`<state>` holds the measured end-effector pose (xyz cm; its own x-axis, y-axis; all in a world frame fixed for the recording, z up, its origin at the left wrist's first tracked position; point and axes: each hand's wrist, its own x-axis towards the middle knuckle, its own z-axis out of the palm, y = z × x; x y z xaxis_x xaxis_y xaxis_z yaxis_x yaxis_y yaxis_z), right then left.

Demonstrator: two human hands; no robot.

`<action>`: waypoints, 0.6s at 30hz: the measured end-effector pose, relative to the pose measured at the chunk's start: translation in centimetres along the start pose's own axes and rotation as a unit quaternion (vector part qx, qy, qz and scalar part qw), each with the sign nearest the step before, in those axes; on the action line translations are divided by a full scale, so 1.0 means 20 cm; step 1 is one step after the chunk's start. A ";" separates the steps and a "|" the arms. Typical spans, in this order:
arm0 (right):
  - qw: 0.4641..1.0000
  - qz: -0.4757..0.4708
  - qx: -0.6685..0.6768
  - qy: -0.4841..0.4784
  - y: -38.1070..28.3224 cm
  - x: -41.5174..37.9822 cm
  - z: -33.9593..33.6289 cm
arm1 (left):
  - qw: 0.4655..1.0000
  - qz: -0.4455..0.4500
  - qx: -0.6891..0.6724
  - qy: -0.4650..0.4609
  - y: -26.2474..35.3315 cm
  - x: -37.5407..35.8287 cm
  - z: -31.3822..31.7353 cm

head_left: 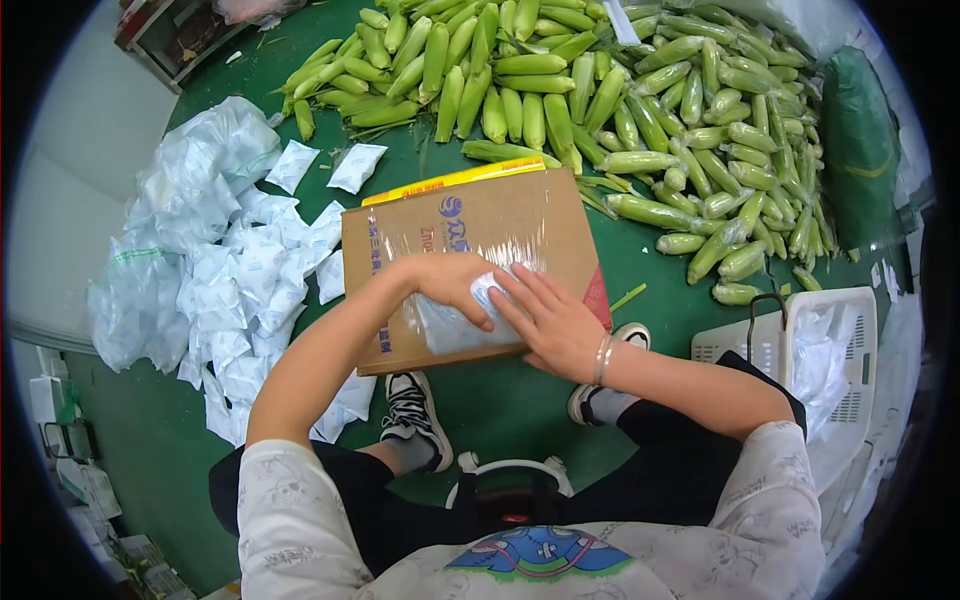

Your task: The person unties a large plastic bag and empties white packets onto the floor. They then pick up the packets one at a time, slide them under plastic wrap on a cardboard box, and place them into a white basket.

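A cardboard box (400, 235) with printed lettering lies before me, and both hands meet over it. On its top, a stack of clear plastic bags (455, 328) lies partly under my hands. My left hand (445, 280) has its fingers closed around a bunched white part of the plastic (486, 292); its thumb points down over the bags. From the right, my right hand (552, 325) reaches in, a bracelet at its wrist. Its fingers stretch flat over the same white part, touching it beside the left fingers. The palms' undersides are hidden.
Green corn ears (470, 60) are heaped at the back; to the right lie ears in clear wrap (700, 150). White ice packs (245, 290) pile at the left beside large plastic sacks (200, 170). A white basket (830, 350) with plastic bags and a green sack (860, 150) stand right.
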<state>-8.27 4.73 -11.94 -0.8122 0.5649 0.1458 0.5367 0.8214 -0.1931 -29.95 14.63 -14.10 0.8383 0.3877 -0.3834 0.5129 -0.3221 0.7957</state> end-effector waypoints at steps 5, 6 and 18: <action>0.988 0.049 0.127 -0.076 0.00 -0.08 0.20 | 0.984 0.046 -0.091 -0.144 -0.03 0.03 0.22; 0.986 0.052 0.135 -0.077 -0.03 -0.08 0.19 | 0.985 0.040 -0.066 -0.155 -0.01 0.02 0.25; 0.979 0.023 0.154 0.134 -0.12 -0.08 0.53 | 0.955 -0.098 -0.218 0.178 -0.24 -0.05 0.56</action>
<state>-10.70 0.97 -22.04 -0.6773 0.6353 0.3710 0.4433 0.7549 -0.4834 -31.09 6.19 -22.77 0.5780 0.6976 -0.4234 0.4633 0.1466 0.8740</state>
